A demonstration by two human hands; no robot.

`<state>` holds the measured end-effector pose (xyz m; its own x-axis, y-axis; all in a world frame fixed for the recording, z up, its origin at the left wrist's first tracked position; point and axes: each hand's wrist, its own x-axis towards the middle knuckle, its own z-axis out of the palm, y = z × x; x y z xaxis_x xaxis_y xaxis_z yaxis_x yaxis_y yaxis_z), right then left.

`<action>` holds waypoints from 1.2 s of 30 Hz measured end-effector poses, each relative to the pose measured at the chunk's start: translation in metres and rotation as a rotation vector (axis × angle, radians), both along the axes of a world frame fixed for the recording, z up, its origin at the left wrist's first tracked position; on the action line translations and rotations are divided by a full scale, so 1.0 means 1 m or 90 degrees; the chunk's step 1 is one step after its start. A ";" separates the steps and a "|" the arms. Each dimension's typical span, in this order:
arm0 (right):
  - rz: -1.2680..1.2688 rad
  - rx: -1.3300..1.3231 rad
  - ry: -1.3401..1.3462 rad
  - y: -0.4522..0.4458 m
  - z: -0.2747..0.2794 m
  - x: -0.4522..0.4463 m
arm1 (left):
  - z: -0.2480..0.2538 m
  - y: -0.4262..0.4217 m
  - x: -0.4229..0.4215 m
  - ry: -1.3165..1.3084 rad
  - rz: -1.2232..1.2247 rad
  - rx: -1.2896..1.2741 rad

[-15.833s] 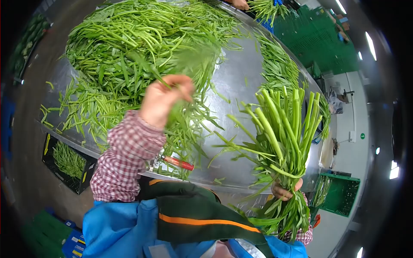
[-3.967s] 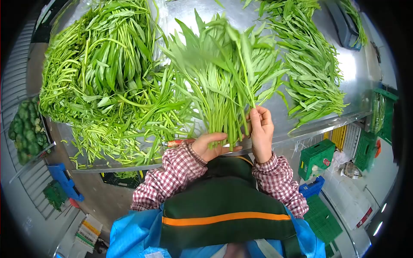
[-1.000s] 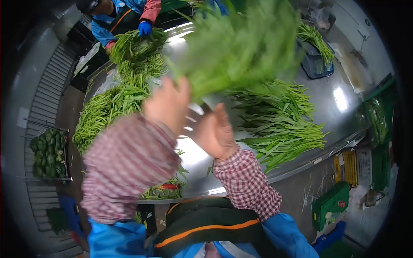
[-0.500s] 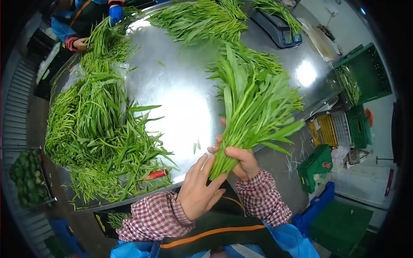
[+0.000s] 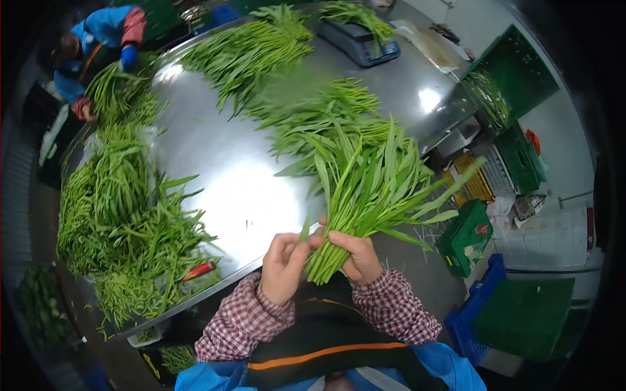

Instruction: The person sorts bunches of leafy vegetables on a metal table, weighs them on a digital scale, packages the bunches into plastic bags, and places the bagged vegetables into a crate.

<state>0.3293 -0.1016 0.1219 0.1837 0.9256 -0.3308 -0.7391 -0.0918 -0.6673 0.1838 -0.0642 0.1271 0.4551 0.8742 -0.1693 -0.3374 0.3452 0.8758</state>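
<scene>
My right hand (image 5: 358,253) is closed around the stems of a bunch of water spinach (image 5: 368,189), just past the table's near edge. The cut stem ends point down towards me, and the leaves fan up and to the right. To the left of the stems, my left hand (image 5: 283,264) pinches a narrow green leaf (image 5: 305,228) between thumb and fingers. Its fingertips are close beside the bunch; whether they touch it I cannot tell. Behind the held bunch, more water spinach (image 5: 326,117) lies in bundles on the metal table (image 5: 225,146).
A large loose heap of greens (image 5: 117,202) covers the table's left side, with a red object (image 5: 198,270) at its edge. A digital scale (image 5: 358,44) bears greens at the back. A co-worker (image 5: 98,45) handles stems at far left. Green crates (image 5: 464,238) stand right.
My left hand has gone from lying spread by the stem ends to pinching a leaf left of the bunch. My right hand keeps its hold. The whole view has shifted.
</scene>
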 end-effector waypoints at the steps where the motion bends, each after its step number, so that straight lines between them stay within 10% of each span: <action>1: -0.039 -0.006 0.012 -0.007 0.000 0.017 | -0.005 -0.010 0.010 -0.054 -0.055 0.005; 5: -0.137 -0.026 -0.067 -0.042 0.002 0.127 | 0.008 -0.029 0.036 -0.035 -0.320 -0.089; 7: -0.160 -0.040 -0.151 -0.067 0.006 0.183 | -0.015 -0.003 0.035 0.099 -0.090 -0.016; 9: -0.146 -0.025 -0.229 -0.090 0.010 0.228 | -0.053 0.028 0.042 0.707 0.045 0.605; 12: -0.064 0.028 -0.293 -0.114 0.019 0.286 | -0.024 0.017 0.142 0.776 0.116 0.874; 14: 0.011 0.121 -0.277 -0.125 0.021 0.316 | -0.024 -0.016 0.216 0.479 -0.145 0.302; 18: 0.137 0.369 -0.048 -0.130 -0.004 0.373 | -0.040 -0.032 0.325 0.142 -0.252 0.152; 23: 0.178 0.273 -0.036 -0.128 -0.008 0.441 | -0.024 -0.019 0.406 -0.052 -0.325 -0.095; 28: 0.394 0.055 -0.847 -0.077 0.008 0.540 | -0.021 0.045 0.524 -0.633 -0.311 -0.443; 32: 0.347 -0.218 -1.148 -0.034 0.017 0.612 | 0.004 0.112 0.588 -0.845 -0.332 -0.414; 36: 0.354 -0.098 -1.256 -0.006 0.030 0.681 | -0.013 0.164 0.605 -0.841 -0.414 -0.312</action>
